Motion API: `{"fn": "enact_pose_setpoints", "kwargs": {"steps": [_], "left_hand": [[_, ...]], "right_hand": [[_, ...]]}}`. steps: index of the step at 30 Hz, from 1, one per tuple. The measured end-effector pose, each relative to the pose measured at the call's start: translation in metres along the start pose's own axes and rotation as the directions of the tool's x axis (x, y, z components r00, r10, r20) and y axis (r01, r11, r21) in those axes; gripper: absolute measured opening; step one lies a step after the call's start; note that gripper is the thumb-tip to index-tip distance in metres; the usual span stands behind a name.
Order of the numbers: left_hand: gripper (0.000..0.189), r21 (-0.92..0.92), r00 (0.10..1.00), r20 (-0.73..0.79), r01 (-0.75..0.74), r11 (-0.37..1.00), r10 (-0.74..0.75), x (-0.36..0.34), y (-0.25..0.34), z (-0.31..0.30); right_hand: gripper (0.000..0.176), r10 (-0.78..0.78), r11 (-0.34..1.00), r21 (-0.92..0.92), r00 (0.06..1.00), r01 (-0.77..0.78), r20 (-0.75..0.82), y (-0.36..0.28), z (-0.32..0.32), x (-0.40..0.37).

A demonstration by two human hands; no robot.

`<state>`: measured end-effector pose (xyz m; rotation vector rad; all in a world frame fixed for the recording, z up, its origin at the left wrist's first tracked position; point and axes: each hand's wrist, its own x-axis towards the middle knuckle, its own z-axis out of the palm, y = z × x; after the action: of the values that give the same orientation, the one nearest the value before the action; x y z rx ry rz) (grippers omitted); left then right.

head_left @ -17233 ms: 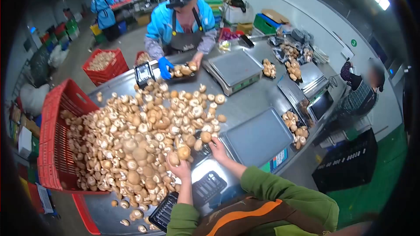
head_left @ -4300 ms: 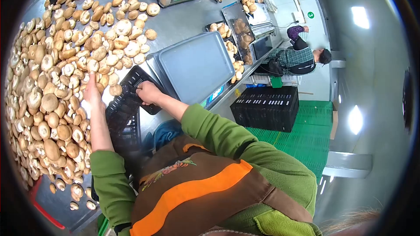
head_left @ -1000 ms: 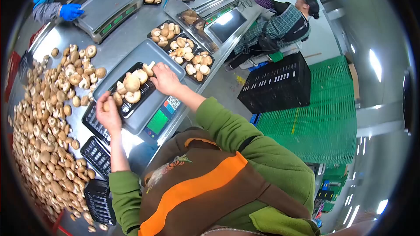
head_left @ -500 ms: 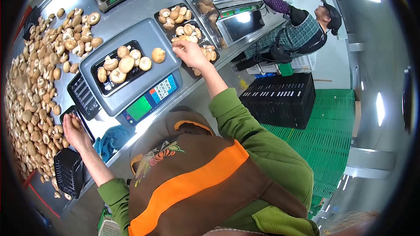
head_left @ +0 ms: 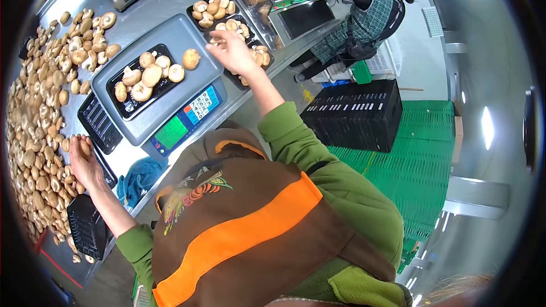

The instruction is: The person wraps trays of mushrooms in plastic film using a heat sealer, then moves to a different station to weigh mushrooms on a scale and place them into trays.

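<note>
My left hand is at the near edge of a large heap of loose brown mushrooms, its fingers curled round a mushroom. On the grey scale platform rests a black tray with several mushrooms in it. A single mushroom lies on the platform beside that tray. Just right of the scale, my right hand hovers over filled mushroom trays, fingers apart and nothing visible in them. The scale's green display faces me.
Empty black trays lie between heap and scale, with more black trays near the table corner. A blue cloth is at the front edge. Beyond a wrapping machine stands another person. Black crates are on the right.
The whole view has shifted, so the table appears further up and left. My right hand sits slightly higher over the filled trays. The other person has moved toward the machine, one hand now visible.
</note>
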<state>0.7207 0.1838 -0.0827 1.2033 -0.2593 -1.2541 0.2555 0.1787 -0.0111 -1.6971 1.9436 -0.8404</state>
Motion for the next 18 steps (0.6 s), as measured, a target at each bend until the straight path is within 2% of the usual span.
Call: {"fn": "enact_pose_setpoints", "kwargs": {"steps": [1,3,5,7,8,9,10,11,12,13,15,16,18], "left_hand": [[0.026,-0.004,1.0,0.003,0.004,1.0,-0.004,0.001,-0.004,0.004],[0.035,0.042,0.999,0.043,-0.026,0.999,0.024,0.001,-0.011,0.009],[0.042,0.086,0.992,0.11,-0.069,0.994,0.06,-0.02,-0.012,0.036],[0.041,0.181,0.986,0.148,-0.103,0.978,0.077,-0.03,-0.019,0.06],[0.04,0.376,0.959,0.233,-0.243,0.894,0.163,-0.044,-0.019,0.074],[0.04,0.539,0.917,0.329,-0.379,0.752,0.226,-0.061,-0.014,0.093],[0.038,0.445,0.835,0.465,-0.507,0.738,0.293,-0.063,-0.026,0.099],[0.042,0.394,0.811,0.524,-0.502,0.77,0.26,-0.065,-0.041,0.107],[0.044,0.51,0.689,0.637,-0.712,0.483,0.345,-0.071,-0.041,0.117],[0.047,0.545,0.551,0.753,-0.829,0.128,0.361,-0.076,-0.04,0.123],[0.05,0.526,0.512,0.78,-0.848,0.066,0.361,-0.073,-0.048,0.12],[0.046,0.535,0.526,0.745,-0.839,0.102,0.41,-0.073,-0.049,0.118],[0.045,0.569,0.558,0.722,-0.815,0.107,0.409,-0.072,-0.046,0.11]], "right_hand": [[0.045,0.03,0.998,0.059,0.999,-0.032,0.039,-0.005,0.004,0.0],[0.049,0.039,0.998,0.053,0.994,-0.044,0.098,-0.01,0.01,0.002],[0.051,-0.098,0.99,-0.095,0.99,0.108,0.106,-0.012,0.018,0.003],[0.051,-0.101,0.989,-0.099,0.988,0.112,0.116,-0.014,0.024,0.004],[0.05,-0.155,0.976,-0.138,0.981,0.17,0.115,-0.013,0.028,0.005],[0.05,-0.209,0.958,-0.175,0.971,0.226,0.115,-0.014,0.032,0.006],[0.049,-0.211,0.952,-0.199,0.969,0.234,0.127,-0.017,0.034,0.006],[0.049,-0.219,0.95,-0.201,0.968,0.241,0.124,-0.021,0.036,0.005],[0.048,-0.191,0.958,-0.19,0.971,0.216,0.143,-0.022,0.039,0.005],[0.046,-0.162,0.966,-0.177,0.973,0.19,0.163,-0.022,0.042,0.005],[0.044,-0.155,0.969,-0.159,0.969,0.186,0.19,-0.019,0.044,0.01],[0.046,-0.153,0.973,-0.154,0.978,0.174,0.142,-0.017,0.045,0.011],[0.047,-0.145,0.985,-0.092,0.989,0.147,0.022,-0.015,0.046,0.014]]}}
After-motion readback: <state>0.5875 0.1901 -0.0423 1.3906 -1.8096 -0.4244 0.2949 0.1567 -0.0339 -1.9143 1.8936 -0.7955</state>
